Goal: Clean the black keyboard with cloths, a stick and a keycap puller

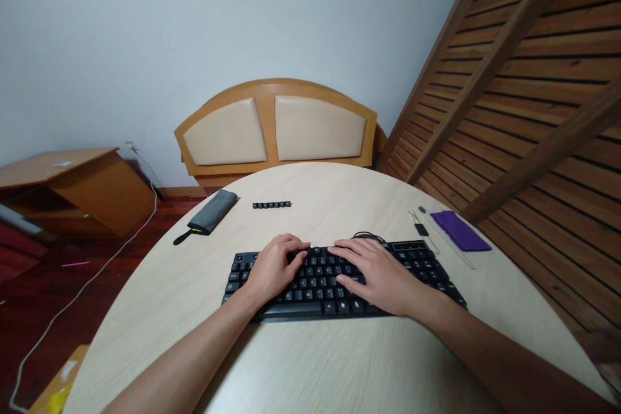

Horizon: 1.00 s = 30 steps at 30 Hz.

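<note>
A black keyboard lies on the round pale wooden table, facing me. My left hand rests over its left-middle part, fingers reaching to the top row of keys and the thumb a little apart from them. My right hand lies across the right-middle part, fingers stretched along the top edge and thumb spread lower over the keys. No object shows in either hand. Beyond the keyboard, several loose black keycaps stand in a short row. The keyboard's black cable loops behind my right hand.
A grey pouch with a dark strap lies at the table's left. On the right are a purple cloth, a thin pale stick and a small wire tool with a black part. A headboard stands behind; slatted wooden panels rise at right.
</note>
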Tool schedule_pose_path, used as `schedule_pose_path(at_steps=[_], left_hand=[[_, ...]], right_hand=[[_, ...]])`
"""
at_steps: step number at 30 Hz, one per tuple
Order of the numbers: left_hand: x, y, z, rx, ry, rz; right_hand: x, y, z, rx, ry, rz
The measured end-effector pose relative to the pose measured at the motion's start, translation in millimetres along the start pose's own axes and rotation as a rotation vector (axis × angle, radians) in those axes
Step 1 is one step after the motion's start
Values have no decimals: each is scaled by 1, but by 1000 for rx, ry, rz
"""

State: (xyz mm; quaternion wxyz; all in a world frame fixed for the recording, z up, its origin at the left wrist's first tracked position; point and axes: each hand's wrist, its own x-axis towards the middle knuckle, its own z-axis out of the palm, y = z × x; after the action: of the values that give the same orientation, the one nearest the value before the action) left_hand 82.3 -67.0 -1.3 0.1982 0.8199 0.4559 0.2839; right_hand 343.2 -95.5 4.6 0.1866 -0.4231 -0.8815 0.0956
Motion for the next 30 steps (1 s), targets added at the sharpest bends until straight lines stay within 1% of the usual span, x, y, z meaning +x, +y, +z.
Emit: schedule_pose_path(at_steps=[7,12,22,25,30], left_hand=[[0,0,1,18,-3,37],[-1,2,2,50,9,41],[0,5,1,77,-11,45],[0,5,1,66,-20,34],[3,5,-1,38,-11,-37]], right_hand=[[1,0,0,1,-4,-5],[0,0,-1,-1,-8,3],[-1,2,1,18,13,-9],[-1,1,1,14,11,-6],[-1,1,0,16,2,-7]])
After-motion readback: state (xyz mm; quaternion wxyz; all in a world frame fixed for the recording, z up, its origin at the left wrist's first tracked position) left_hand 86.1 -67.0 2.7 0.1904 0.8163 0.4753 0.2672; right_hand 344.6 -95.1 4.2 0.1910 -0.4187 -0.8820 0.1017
